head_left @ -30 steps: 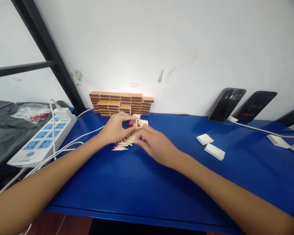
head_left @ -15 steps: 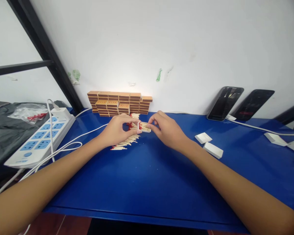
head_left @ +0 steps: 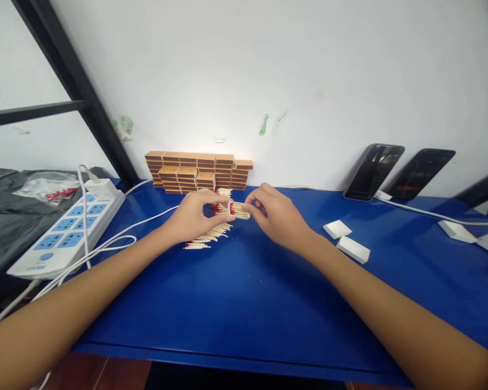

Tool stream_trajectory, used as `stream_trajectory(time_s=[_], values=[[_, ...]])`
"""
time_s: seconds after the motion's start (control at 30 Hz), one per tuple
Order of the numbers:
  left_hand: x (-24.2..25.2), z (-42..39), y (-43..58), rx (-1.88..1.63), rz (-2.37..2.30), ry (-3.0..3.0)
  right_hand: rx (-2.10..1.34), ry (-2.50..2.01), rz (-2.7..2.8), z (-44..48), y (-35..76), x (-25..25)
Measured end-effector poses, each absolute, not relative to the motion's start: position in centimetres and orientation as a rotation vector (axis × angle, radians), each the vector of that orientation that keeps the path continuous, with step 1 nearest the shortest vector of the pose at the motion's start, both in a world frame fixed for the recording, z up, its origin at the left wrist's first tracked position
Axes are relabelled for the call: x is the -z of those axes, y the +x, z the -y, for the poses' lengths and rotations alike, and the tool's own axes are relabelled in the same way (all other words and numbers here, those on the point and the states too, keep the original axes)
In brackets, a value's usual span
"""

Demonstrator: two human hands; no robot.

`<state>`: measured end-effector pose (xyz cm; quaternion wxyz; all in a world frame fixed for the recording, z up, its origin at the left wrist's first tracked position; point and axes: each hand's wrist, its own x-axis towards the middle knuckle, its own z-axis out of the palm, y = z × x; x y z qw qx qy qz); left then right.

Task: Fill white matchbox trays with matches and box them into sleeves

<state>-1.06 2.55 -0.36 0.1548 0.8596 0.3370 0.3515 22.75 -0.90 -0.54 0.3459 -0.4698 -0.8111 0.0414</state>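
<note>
Gripping the nine-o'clock end of a small white tray (head_left: pixel 243 216), the left hand (head_left: pixel 191 218) held it, pale red-headed matches (head_left: pixel 237 209) inside; at three o'clock, the right hand (head_left: pixel 280 219) touched them, its grip unclear.

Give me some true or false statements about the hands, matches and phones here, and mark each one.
1. The left hand grips a small white tray holding matches. True.
2. The right hand rests on the power strip. False: the right hand is at the tray's right end.
3. Loose matches lie on the blue table. True.
4. Two dark phones lie flat. False: the phones lean against the wall.
</note>
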Motion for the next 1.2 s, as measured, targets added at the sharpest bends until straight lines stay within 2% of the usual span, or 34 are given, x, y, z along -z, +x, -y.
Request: stream_trajectory(time_s=[0.2,0.47,0.77,1.0,1.2], values=[[0.4,-3.3,-1.4,-1.042,-1.087,2.525,-0.194,-1.074,2.172,2.9,20.3,1.4],[0.2,-3.3,-1.6,-1.027,-1.107,2.528,-0.383,-1.155,2.286,3.7,17.3,3.4],[0.5,-3.8,-1.9,-1.036,-1.104,2.553,-0.266,-1.284,2.35,3.8,17.7,3.1],[0.7,-4.1,-2.0,-1.018,-1.086,2.611,0.004,-1.339,2.277,2.3,21.0,1.3],[0.4,-3.4,-1.6,-0.976,-1.078,2.527,0.015,-1.355,2.142,0.6,22.6,1.1]])
